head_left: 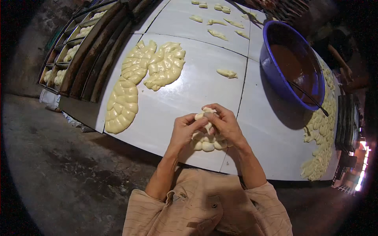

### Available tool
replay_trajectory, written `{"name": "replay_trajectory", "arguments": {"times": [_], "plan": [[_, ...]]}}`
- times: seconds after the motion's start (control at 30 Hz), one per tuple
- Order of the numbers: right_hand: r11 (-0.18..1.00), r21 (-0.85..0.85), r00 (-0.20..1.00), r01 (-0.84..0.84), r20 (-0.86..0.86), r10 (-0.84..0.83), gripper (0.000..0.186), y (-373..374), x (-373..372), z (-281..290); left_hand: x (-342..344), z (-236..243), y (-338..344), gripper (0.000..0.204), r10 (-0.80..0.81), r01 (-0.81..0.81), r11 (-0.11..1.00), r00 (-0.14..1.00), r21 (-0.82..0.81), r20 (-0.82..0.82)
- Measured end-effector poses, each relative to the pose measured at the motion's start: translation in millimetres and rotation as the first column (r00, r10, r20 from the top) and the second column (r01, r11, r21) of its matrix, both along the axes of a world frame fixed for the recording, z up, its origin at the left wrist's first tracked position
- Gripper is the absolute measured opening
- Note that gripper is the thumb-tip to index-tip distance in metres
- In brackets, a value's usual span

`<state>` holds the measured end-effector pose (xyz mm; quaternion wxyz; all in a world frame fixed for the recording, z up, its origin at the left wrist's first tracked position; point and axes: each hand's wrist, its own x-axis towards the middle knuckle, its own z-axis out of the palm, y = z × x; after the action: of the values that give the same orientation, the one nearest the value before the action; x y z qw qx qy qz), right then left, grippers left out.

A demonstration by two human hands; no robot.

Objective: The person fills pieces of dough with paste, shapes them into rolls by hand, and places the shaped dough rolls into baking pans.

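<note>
Between my two hands is a small piece of pale dough (205, 115), pinched by the fingers of both. My left hand (184, 129) grips its left side with thumb and fingers closed. On the other side, my right hand (226, 122) has its fingers bent over the dough. Just below them, near the table's front edge, lies a cluster of rounded dough pieces (208, 144), partly hidden by my hands. Beyond my hands a single twisted strip of dough (227, 73) rests on the white tabletop (201, 94).
Flat masses of scored, shiny dough (122, 106) lie to the left. A purple basin (271, 67) of brown filling, with a dark stick (311, 98), stands right. Several dough strips (217, 34) lie far off. Molds (63, 59) with dough line the left edge; more dough pieces (321, 145) spread far right.
</note>
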<state>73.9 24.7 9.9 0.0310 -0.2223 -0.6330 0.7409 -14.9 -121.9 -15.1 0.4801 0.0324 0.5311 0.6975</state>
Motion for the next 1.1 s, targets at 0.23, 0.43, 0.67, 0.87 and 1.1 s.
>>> {"name": "replay_trajectory", "arguments": {"times": [0.23,0.43,0.67,0.87,1.1], "plan": [[0.991,-0.126,0.978,0.043,0.210,-0.016,0.045,28.4,13.5,9.8,-21.1,-6.9,-2.5,0.025,0.148,-0.182,0.982,0.907,-0.049,-0.394],[0.416,0.891,0.963,0.184,-0.078,-0.259,0.049,97.4,-27.3,-26.7,-40.9,-30.1,-2.4,0.054,-0.470,-0.200,0.859,0.061,-0.472,-0.881],[0.221,0.974,0.990,0.053,-0.022,-0.141,0.027,133.2,-76.3,-60.3,-45.4,-13.0,-11.5,0.099,-0.424,-0.033,0.902,0.124,-0.431,-0.897],[0.949,0.194,0.967,0.249,0.002,-0.254,0.021,106.5,-64.6,-16.1,-62.6,-1.0,-2.0,0.088,-0.107,-0.248,0.956,0.207,-0.158,-0.972],[0.941,-0.299,0.984,0.157,-0.036,-0.176,0.033,43.5,-43.5,11.8,-54.6,26.2,54.2,0.041,-0.020,0.008,1.000,0.427,-0.019,-0.904]]}}
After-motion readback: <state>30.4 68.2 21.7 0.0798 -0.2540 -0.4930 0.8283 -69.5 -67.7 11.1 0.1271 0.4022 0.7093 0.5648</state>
